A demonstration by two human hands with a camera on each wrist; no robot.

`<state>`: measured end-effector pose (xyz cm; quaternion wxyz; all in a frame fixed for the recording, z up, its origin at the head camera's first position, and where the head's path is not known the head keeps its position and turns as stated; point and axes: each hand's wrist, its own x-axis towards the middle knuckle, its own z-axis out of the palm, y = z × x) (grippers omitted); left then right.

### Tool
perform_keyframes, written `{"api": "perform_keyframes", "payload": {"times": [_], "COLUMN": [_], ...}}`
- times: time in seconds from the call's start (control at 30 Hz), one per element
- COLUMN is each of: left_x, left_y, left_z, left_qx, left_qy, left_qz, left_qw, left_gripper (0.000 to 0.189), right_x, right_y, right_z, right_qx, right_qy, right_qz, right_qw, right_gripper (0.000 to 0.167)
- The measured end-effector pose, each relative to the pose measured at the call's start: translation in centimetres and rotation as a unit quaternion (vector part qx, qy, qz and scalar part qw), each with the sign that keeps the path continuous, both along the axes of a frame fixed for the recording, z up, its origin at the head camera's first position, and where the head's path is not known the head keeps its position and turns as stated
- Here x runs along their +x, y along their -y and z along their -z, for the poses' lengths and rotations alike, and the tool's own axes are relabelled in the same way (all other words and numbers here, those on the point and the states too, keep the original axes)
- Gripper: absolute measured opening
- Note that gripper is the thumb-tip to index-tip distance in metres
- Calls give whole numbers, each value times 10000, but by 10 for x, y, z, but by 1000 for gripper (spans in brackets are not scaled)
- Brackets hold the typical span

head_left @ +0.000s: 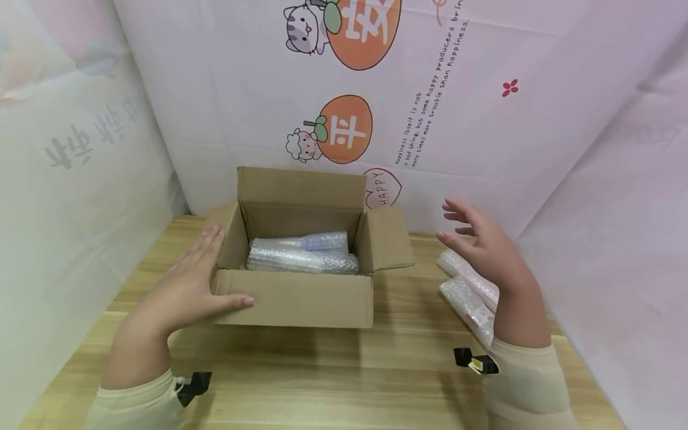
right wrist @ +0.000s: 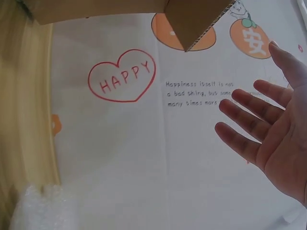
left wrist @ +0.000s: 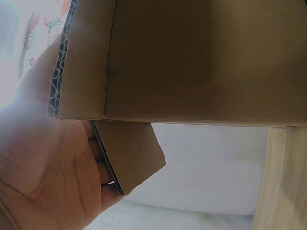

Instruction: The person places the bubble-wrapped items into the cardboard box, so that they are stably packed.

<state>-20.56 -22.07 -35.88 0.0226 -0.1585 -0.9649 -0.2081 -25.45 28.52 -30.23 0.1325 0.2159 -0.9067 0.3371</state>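
Observation:
A brown cardboard box (head_left: 292,298) stands on the wooden table with its flaps spread outward. Inside lie several bubble-wrapped packages (head_left: 301,260), one showing a bluish tint. My left hand (head_left: 185,289) rests along the box's left side, fingers extended on the left flap and thumb over the front flap. Seen from the left wrist, the palm lies beside the cardboard, with the fingers partly hidden behind a flap (left wrist: 127,151). My right hand (head_left: 481,245) is raised to the right of the box, fingers spread and holding nothing, above two more bubble-wrapped packages (head_left: 467,304).
Behind the box hangs a white printed sheet (head_left: 457,119) with orange fruit, cartoon animals and lettering. Similar white sheets enclose the left and right sides. The wooden table (head_left: 301,376) extends in front of the box.

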Motion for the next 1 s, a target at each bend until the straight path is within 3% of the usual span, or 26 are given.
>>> {"api": "perform_keyframes", "payload": {"times": [0.37,0.77,1.0], "left_x": [0,-4,-3], "left_y": [-1,-2,0], "left_z": [1,3,2], "left_qx": [85,25,91], "left_qy": [44,125,75], "left_qz": [-84,-73,-33], "left_qw": [9999,9999,9999], "left_gripper": [131,131,131], "right_x": [7,10,11], "right_y": [-20,-44,-53], "right_z": [29,60,65], "right_qx": [-151,-38,79], "right_qy": [536,634,732], "right_qz": [413,790,877], "right_qw": [9976,9949,9934], "right_gripper": [68,71,74]}}
